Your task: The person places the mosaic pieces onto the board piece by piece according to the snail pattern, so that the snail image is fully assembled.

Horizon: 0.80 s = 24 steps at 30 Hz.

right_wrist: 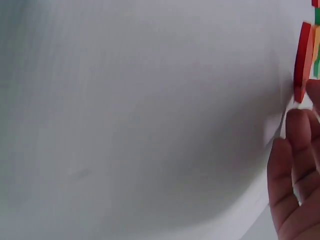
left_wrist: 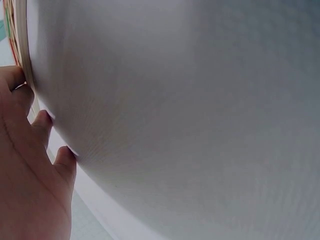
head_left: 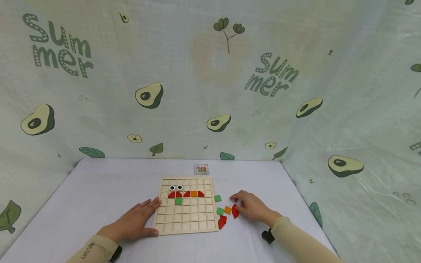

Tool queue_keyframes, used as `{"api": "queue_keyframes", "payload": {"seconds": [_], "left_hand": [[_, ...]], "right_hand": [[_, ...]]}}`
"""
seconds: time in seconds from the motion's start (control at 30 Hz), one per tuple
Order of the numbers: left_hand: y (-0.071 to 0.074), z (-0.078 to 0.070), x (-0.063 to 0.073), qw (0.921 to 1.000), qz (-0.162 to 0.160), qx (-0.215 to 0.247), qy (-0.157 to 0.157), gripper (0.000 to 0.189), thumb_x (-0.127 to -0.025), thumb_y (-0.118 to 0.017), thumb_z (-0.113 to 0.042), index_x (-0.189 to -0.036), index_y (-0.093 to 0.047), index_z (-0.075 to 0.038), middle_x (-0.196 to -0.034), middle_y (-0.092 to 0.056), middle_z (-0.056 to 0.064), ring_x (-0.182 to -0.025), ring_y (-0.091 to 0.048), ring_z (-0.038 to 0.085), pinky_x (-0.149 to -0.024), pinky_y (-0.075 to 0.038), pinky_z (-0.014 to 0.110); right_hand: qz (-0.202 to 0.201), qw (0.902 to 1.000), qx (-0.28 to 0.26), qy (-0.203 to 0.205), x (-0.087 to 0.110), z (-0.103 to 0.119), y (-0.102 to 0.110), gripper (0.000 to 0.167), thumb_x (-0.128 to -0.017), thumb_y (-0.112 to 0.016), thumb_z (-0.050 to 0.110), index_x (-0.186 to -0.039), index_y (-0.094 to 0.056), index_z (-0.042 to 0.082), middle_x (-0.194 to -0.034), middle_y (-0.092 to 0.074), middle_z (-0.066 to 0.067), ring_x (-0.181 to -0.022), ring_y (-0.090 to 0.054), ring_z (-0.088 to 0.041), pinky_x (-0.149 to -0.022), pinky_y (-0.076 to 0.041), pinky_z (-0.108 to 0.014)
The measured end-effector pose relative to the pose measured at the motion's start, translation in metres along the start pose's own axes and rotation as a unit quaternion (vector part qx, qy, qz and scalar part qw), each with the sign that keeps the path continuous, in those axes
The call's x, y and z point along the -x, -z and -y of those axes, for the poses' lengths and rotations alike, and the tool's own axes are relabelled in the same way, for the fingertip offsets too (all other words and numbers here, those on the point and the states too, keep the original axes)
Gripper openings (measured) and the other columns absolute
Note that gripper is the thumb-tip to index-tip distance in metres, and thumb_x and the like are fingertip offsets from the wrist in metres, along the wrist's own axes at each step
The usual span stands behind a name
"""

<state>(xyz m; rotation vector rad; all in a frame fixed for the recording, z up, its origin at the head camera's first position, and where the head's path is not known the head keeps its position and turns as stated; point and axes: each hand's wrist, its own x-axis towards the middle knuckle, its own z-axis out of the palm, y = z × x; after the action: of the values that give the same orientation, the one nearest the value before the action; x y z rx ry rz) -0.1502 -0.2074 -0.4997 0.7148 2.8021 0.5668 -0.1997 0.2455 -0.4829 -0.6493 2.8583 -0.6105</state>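
A wooden grid board (head_left: 185,215) lies on the table. It carries two round eye tiles (head_left: 175,187), several red quarter-round pieces (head_left: 186,194), an orange square (head_left: 193,194) and a green square (head_left: 178,201). My left hand (head_left: 139,220) rests along the board's left edge, fingers extended; the left wrist view shows fingertips (left_wrist: 44,117) at that edge. Right of the board, my right hand (head_left: 253,207) reaches over loose pieces, fingers loosely bent. Its thumb touches a red rounded piece (right_wrist: 302,62). Another bit of red shows under the fingers, mostly hidden.
Between board and right hand lie loose green squares (head_left: 220,211), an orange square (head_left: 228,210) and red pieces (head_left: 221,223). A small picture card (head_left: 201,169) sits behind the board. A patterned cloth (head_left: 184,91) hangs behind the white-covered table (head_left: 112,186).
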Motion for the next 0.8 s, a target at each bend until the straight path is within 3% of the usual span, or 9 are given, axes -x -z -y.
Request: {"api": "queue_keyframes", "payload": {"seconds": [0.2,0.47,0.6,0.8], "left_hand": [[0.001,0.000,0.000,1.0000,-0.001,-0.001,-0.003,0.107,-0.076,-0.069,-0.069,-0.154,-0.035,-0.004,-0.159,-0.032,0.014,-0.143,-0.029,0.042,-0.114,-0.023,0.063],[0.003,0.000,0.000,1.0000,-0.003,-0.001,-0.008,0.107,-0.076,-0.070,-0.068,-0.154,-0.035,-0.003,-0.159,-0.033,0.015,-0.142,-0.030,0.043,-0.113,-0.024,0.063],[0.002,-0.001,0.001,1.0000,-0.001,0.001,-0.006,0.107,-0.076,-0.069,-0.069,-0.154,-0.035,-0.003,-0.159,-0.032,0.015,-0.143,-0.029,0.042,-0.113,-0.024,0.063],[0.002,-0.002,0.002,1.0000,-0.004,0.000,-0.005,0.106,-0.076,-0.071,-0.067,-0.153,-0.036,-0.002,-0.159,-0.032,0.015,-0.143,-0.030,0.042,-0.114,-0.024,0.063]], "right_hand": [[0.019,0.9991,-0.024,0.031,0.000,-0.010,0.005,0.036,-0.087,-0.068,0.002,-0.120,-0.070,0.015,-0.109,-0.063,0.008,-0.088,-0.053,-0.011,-0.078,-0.053,-0.026],[0.006,0.9991,0.007,0.042,-0.001,-0.011,0.001,0.025,-0.089,-0.072,0.011,-0.112,-0.074,0.020,-0.103,-0.060,0.010,-0.086,-0.053,-0.008,-0.075,-0.053,-0.025],[-0.006,0.9996,0.008,0.028,-0.002,-0.013,-0.001,0.024,-0.088,-0.075,0.017,-0.112,-0.074,0.021,-0.104,-0.059,0.010,-0.085,-0.053,-0.009,-0.072,-0.053,-0.024],[-0.005,0.9993,-0.014,0.034,-0.001,-0.015,-0.003,0.024,-0.089,-0.075,0.014,-0.112,-0.074,0.022,-0.107,-0.061,0.011,-0.093,-0.055,-0.009,-0.084,-0.055,-0.031]]}}
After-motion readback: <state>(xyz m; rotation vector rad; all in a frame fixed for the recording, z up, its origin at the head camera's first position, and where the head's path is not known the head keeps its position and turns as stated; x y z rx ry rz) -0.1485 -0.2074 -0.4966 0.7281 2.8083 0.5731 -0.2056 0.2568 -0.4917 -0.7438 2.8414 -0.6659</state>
